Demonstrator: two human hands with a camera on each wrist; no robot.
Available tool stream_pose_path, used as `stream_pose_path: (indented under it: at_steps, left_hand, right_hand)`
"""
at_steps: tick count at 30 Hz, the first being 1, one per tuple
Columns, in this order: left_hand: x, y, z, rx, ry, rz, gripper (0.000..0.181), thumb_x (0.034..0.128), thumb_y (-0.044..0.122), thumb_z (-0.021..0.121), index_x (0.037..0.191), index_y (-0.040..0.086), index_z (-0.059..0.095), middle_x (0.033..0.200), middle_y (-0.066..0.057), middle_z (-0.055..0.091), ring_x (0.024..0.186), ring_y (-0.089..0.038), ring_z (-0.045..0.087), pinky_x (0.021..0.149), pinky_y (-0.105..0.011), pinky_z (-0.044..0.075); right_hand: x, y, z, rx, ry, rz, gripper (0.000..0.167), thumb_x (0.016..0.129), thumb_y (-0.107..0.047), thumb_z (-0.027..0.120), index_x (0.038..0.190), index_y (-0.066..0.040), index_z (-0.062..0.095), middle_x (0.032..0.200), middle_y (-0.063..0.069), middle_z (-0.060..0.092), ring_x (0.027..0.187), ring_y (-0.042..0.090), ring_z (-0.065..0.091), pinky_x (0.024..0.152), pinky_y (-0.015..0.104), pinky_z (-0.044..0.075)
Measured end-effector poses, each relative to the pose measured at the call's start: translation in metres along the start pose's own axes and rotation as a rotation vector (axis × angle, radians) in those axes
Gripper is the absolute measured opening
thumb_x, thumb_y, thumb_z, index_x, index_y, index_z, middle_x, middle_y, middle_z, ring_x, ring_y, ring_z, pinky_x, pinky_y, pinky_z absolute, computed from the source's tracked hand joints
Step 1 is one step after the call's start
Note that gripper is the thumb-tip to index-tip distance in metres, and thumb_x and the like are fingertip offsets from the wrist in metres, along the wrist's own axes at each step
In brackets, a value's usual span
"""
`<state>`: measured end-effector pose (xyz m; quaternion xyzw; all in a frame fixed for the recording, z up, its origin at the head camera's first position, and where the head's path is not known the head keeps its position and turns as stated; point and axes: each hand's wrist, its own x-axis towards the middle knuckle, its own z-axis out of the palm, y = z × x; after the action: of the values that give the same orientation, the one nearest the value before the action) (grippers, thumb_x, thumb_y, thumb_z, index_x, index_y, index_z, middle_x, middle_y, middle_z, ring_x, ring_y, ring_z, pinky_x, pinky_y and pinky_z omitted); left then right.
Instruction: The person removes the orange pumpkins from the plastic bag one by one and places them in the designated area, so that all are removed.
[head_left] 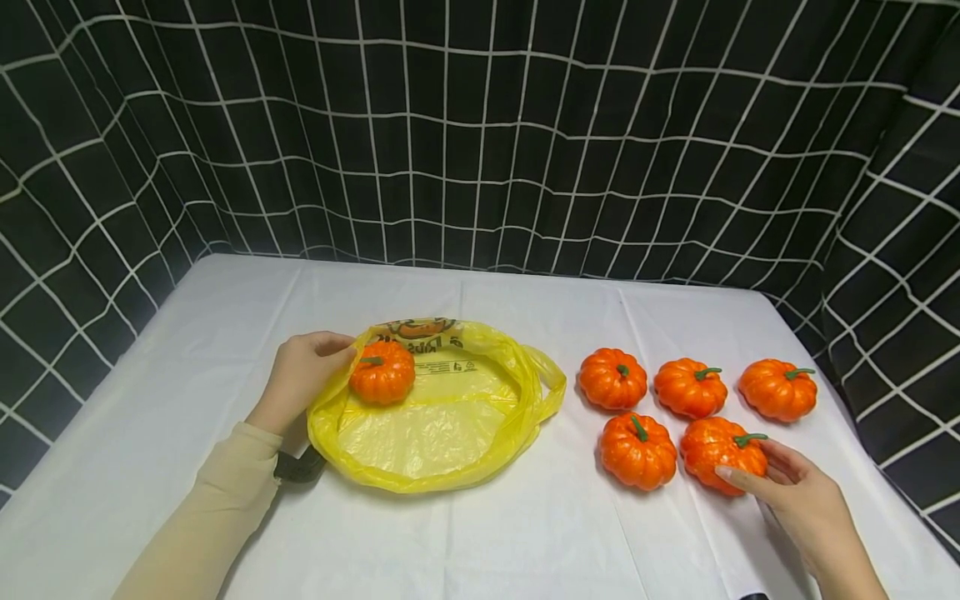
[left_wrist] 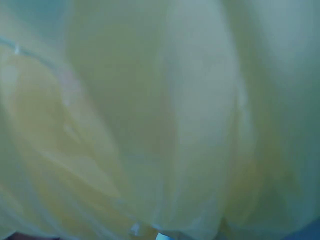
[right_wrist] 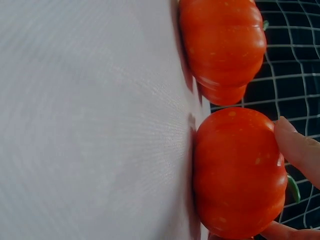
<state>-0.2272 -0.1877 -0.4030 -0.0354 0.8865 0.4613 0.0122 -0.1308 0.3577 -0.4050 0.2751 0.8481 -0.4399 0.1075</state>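
A yellow plastic bag lies on the table with its mouth spread wide. My left hand pinches the bag's left rim; in the left wrist view the bag's film fills the picture. Inside the bag, against its left wall, sits a small orange pumpkin with a green stem. At the right, my right hand grips the front-right pumpkin, its thumb on the near side and its fingers on the right. In the right wrist view, that pumpkin rests on the cloth between thumb and fingers.
Left of the gripped pumpkin stands another pumpkin. Behind them is a row with a left pumpkin, a middle pumpkin and a right pumpkin. A white cloth covers the table; a black gridded curtain surrounds it.
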Motion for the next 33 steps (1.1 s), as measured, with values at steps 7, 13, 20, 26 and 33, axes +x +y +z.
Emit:
stream_pose_path:
  at_steps: [7,13,20,26,33]
  left_hand:
    - [0.0,0.001,0.0,0.004,-0.003,-0.005,0.036,0.0973,0.023,0.057,0.124,0.002,0.067,0.129,-0.02,0.066,0.127,-0.036,0.056,0.109,-0.049,0.046]
    - [-0.001,0.001,-0.001,0.005,0.002,-0.009,0.036,0.0972,0.023,0.057,0.124,0.002,0.067,0.129,-0.02,0.066,0.129,-0.036,0.055,0.11,-0.049,0.045]
    - [0.001,-0.001,-0.001,0.008,-0.006,-0.001,0.036,0.0976,0.024,0.057,0.124,0.002,0.067,0.13,-0.02,0.066,0.128,-0.036,0.055,0.109,-0.049,0.046]
    - [0.001,-0.003,0.001,0.005,-0.007,-0.007,0.036,0.0975,0.023,0.057,0.124,0.001,0.067,0.13,-0.02,0.066,0.128,-0.036,0.055,0.108,-0.049,0.047]
    - [0.001,-0.001,0.002,0.013,0.0,0.003,0.036,0.0975,0.024,0.057,0.124,0.002,0.067,0.129,-0.02,0.066,0.128,-0.036,0.055,0.109,-0.049,0.046]
  right_hand:
    - [-0.005,-0.009,0.001,0.048,0.104,-0.024,0.096,0.09,-0.049,0.067,0.159,-0.008,0.014,0.164,0.021,0.02,0.15,0.04,0.022,0.119,0.054,0.028]
    - [-0.027,-0.037,0.013,0.144,0.264,-0.212,0.081,0.09,-0.039,0.072,0.156,-0.016,0.031,0.163,0.005,0.032,0.15,0.017,0.031,0.114,0.018,0.032]
    - [-0.056,-0.08,0.038,0.159,0.171,-0.466,0.067,0.09,-0.035,0.073,0.149,-0.016,0.046,0.146,-0.009,0.054,0.136,0.006,0.048,0.093,0.001,0.043]
    - [-0.083,-0.12,0.073,0.238,-0.069,-0.632,0.062,0.091,-0.029,0.073,0.146,-0.013,0.049,0.148,-0.001,0.053,0.137,0.009,0.048,0.095,0.004,0.045]
    - [-0.1,-0.154,0.114,0.281,-0.256,-0.728,0.06,0.085,-0.012,0.077,0.14,-0.004,0.053,0.146,0.011,0.054,0.139,0.021,0.049,0.107,0.018,0.043]
